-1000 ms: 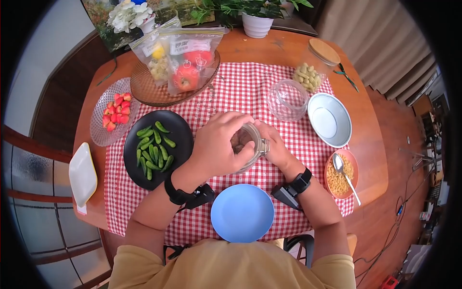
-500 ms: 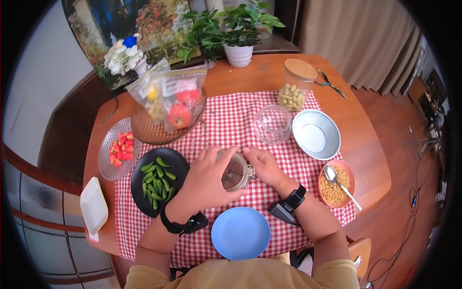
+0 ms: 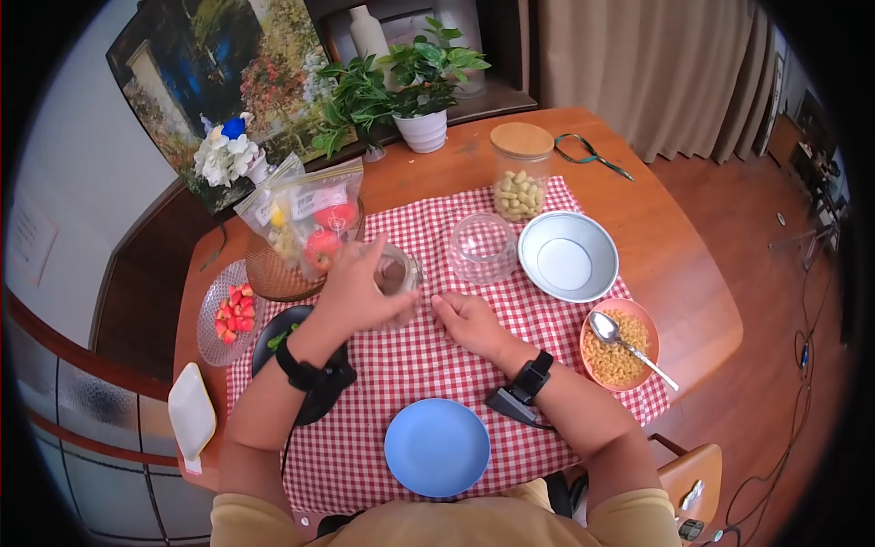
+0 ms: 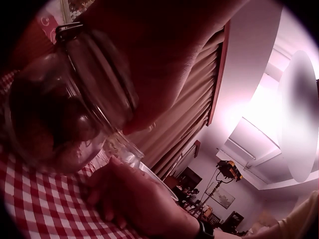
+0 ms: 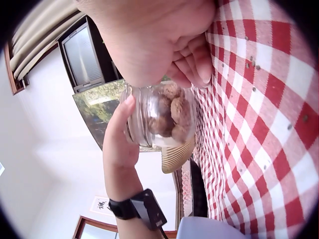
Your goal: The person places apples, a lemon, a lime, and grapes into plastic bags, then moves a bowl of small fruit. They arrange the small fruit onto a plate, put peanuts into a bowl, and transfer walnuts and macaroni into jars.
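My left hand (image 3: 351, 287) grips a clear glass jar (image 3: 394, 273) round its upper part, with the thumb along the near side. A wire clasp (image 4: 70, 31) shows at the jar's neck in the left wrist view. Inside are several brown, rough, round pieces (image 5: 180, 110) that look like walnuts. My right hand (image 3: 469, 321) is just right of the jar, low over the checked cloth (image 3: 365, 392), its fingers loosely curled and holding nothing. A black plate (image 3: 310, 410) with green cucumbers (image 3: 278, 339) lies partly hidden under my left forearm.
A blue plate (image 3: 437, 447) lies in front of me. To the right stand a clear bowl (image 3: 483, 251), a white metal bowl (image 3: 570, 260), a lidded nut jar (image 3: 521, 173) and a pasta bowl with a spoon (image 3: 606, 328). Bagged fruit (image 3: 314, 219) and cut strawberries (image 3: 235, 312) are left.
My left hand has carried the jar leftward and away from me. The right hand, earlier close beside the clasp, is now apart from the jar. The head view has tilted up.
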